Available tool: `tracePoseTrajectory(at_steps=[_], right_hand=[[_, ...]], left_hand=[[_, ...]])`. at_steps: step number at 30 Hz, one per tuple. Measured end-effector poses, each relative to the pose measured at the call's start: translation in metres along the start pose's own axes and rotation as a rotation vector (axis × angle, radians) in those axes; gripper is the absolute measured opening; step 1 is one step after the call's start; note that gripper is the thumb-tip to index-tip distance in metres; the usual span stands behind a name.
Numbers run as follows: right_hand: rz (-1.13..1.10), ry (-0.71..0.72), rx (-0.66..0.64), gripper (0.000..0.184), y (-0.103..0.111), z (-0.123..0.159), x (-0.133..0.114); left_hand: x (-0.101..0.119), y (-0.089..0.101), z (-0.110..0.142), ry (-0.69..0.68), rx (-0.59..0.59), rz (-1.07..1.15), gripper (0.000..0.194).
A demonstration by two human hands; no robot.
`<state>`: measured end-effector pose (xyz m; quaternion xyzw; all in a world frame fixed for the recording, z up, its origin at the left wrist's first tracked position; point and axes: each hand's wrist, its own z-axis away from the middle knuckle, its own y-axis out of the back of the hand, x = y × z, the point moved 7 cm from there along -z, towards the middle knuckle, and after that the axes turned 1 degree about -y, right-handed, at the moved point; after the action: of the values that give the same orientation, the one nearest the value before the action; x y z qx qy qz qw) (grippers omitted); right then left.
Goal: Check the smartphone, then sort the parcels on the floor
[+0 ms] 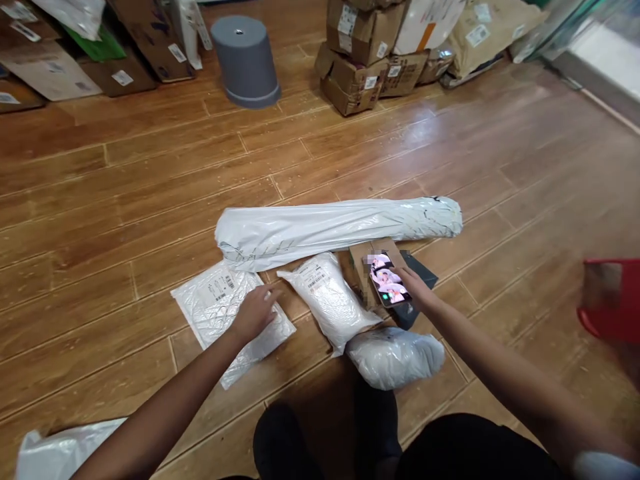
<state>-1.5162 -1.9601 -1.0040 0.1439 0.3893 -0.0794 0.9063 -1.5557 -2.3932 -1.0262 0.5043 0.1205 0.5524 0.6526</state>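
A smartphone (386, 279) with a lit screen showing pink and white pictures is in my right hand (416, 288), whose fingers wrap its right edge. Under the phone lie a brown cardboard box (361, 257) and a dark box (423, 272). My left hand (255, 312) hovers over or rests on a flat white plastic mailer (210, 293), fingers loosely bent and apart, with nothing seen in them. Between my hands lies a plump white parcel (325, 300) with a printed label. A rounded plastic-wrapped parcel (397, 357) sits nearer to my feet.
A long white wrapped parcel (320, 230) lies beyond the smaller ones. Farther off stand a grey stool (246, 63) and stacked cardboard boxes (350, 83). Another white bag (65, 450) is at lower left, a red object (611, 300) at right. The floor (150, 180) is wood-patterned.
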Motion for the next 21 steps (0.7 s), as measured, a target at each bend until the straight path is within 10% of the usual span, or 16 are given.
tracePoseTrajectory(at_steps=[3, 6, 10, 14, 16, 21], right_hand=[[0.118, 0.037, 0.077, 0.029, 0.009, -0.008, -0.006], [0.228, 0.131, 0.168, 0.039, 0.037, 0.005, -0.020], [0.626, 0.534, 0.152, 0.047, 0.062, 0.059, -0.036], [1.023, 0.674, -0.529, 0.060, 0.021, 0.116, 0.041], [1.227, 0.733, -0.513, 0.072, 0.012, 0.128, 0.080], [1.291, 0.821, -0.334, 0.031, 0.001, 0.132, 0.119]], left_hand=[[0.109, -0.003, -0.056, -0.640, 0.016, -0.224, 0.086], [0.161, -0.012, -0.098, -0.782, -0.064, -0.382, 0.093], [0.176, -0.016, -0.119, -0.612, -0.141, -0.407, 0.085], [0.165, -0.035, -0.094, -0.294, -0.165, -0.394, 0.075], [0.150, -0.048, -0.072, -0.081, -0.201, -0.375, 0.076], [0.108, -0.071, -0.029, 0.163, -0.394, -0.149, 0.071]])
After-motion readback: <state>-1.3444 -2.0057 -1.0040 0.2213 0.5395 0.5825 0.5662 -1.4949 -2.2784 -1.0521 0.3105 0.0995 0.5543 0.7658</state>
